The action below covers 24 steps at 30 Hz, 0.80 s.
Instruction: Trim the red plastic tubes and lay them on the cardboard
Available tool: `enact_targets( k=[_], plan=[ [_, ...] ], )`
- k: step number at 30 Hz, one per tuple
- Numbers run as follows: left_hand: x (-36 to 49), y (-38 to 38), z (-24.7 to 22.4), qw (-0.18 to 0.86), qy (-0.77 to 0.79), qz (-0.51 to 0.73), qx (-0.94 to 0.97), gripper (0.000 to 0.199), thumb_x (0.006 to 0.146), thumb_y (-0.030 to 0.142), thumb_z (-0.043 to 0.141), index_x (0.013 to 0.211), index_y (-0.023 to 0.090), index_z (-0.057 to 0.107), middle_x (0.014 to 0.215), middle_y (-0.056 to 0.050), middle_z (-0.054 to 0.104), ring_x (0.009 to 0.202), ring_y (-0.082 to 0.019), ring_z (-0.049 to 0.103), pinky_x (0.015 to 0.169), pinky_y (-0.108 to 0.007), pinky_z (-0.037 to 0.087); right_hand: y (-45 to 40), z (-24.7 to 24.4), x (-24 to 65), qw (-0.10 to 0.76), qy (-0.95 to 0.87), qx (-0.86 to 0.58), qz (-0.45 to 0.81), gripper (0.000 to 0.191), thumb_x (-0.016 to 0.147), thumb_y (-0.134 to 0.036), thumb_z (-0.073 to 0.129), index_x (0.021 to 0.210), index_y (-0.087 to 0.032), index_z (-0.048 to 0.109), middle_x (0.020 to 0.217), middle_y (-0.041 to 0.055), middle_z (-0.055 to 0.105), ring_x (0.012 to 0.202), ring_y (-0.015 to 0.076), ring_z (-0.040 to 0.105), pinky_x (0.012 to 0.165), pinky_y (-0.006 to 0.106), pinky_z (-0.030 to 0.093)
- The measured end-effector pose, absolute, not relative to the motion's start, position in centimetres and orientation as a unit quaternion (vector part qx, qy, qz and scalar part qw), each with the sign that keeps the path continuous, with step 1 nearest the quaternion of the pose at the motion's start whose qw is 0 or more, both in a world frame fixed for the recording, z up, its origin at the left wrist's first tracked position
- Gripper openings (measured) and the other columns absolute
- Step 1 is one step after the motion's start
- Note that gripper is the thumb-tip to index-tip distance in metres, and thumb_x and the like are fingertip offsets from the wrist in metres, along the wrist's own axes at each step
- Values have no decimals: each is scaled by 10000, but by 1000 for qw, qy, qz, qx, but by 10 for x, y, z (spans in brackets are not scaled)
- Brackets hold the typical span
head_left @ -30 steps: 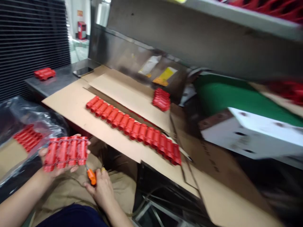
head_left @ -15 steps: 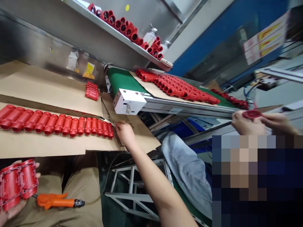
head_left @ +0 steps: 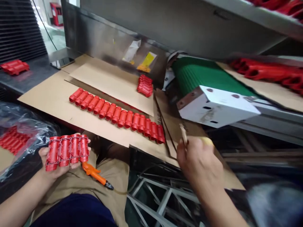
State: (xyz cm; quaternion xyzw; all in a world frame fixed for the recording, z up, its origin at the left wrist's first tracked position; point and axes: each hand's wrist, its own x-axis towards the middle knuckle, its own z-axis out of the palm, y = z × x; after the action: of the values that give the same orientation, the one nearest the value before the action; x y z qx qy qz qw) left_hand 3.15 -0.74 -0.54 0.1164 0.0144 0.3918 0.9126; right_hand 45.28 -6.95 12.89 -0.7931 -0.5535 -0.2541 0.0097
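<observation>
My left hand [head_left: 58,168] holds a red plastic part [head_left: 68,150] from beneath, over my lap. The part is a block of joined tubes with purplish edges. Above the cardboard's right end, my right hand [head_left: 201,157] is closed around a thin tool [head_left: 183,134]; its pale tip points up and a yellowish bit shows behind the fingers. I cannot tell its exact kind. To the left of that hand, a long row of red tubes [head_left: 115,115] lies on the cardboard sheet [head_left: 94,121]. A smaller red part [head_left: 145,85] sits on the raised cardboard behind.
An orange air blow gun [head_left: 96,174] lies on my lap, its hose running right. The green conveyor belt [head_left: 199,74] with its white end block [head_left: 217,107] stands at right, carrying red parts [head_left: 267,72]. A phone [head_left: 62,63] lies at back left; a plastic bag [head_left: 26,123] is at left.
My view has swung left, so the co-worker's hands are out of sight. The red part in my left hand now shows whole. My right hand appears nearer, still gripping the thin tool.
</observation>
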Motion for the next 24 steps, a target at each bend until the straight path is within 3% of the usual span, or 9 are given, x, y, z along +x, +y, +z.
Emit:
enact_targets(
  k=[2,4,6,9,12,16,19,24],
  plan=[
    [42,-7,4,910,5,392,135,843,752,539,708,1483,144,568,1497,-193,585,1334,-385,592,931,-440,586,-99,125,421,227,-652,-646,-327,183,946,-280,717,1009,-110,735,838,129,736,700,205,702,602,282,495],
    [51,-7,12,909,-1,391,144,841,755,551,715,1480,148,582,1492,-191,592,1314,-386,606,900,-424,592,-119,118,379,267,-706,-598,-271,196,1009,-256,634,1180,-212,717,1020,76,780,827,177,755,758,267,600],
    [56,-7,16,909,9,392,143,829,745,547,737,1472,172,598,1457,-187,625,1280,-399,626,821,-406,603,-126,109,338,357,-757,-544,-55,389,957,-69,639,1326,-191,674,1240,134,741,1048,211,763,906,292,645],
    [57,-9,17,910,27,390,137,775,757,524,742,1454,208,621,1380,-180,680,1201,-398,668,765,-401,596,-118,86,293,451,-759,-451,129,596,921,42,614,1477,-172,579,1306,145,710,1158,226,732,970,305,655],
    [54,-11,14,906,15,397,148,818,769,548,739,1488,189,587,1368,-199,681,1165,-384,683,765,-396,593,-110,62,272,528,-722,-398,205,590,949,4,635,1496,-210,581,1382,145,656,1130,218,736,954,293,659],
    [54,-13,13,916,-1,371,151,889,732,569,777,1510,196,565,1425,-201,645,1205,-392,664,787,-384,589,-104,48,264,551,-714,-383,199,511,936,-59,713,1416,-222,657,1273,122,678,1001,184,714,834,267,657],
    [57,-15,18,910,17,393,134,849,718,531,802,1490,246,592,1346,-159,705,1116,-400,697,707,-385,588,-102,52,265,543,-732,-368,182,467,948,-74,699,1404,-153,637,1172,147,726,993,217,704,858,344,647],
    [57,-15,22,922,54,368,106,839,664,512,842,1453,317,634,1293,-94,740,1119,-411,688,694,-402,592,-99,56,266,530,-739,-375,179,374,964,-92,683,1332,-153,663,1144,142,747,981,208,713,836,322,643]
  ],
)
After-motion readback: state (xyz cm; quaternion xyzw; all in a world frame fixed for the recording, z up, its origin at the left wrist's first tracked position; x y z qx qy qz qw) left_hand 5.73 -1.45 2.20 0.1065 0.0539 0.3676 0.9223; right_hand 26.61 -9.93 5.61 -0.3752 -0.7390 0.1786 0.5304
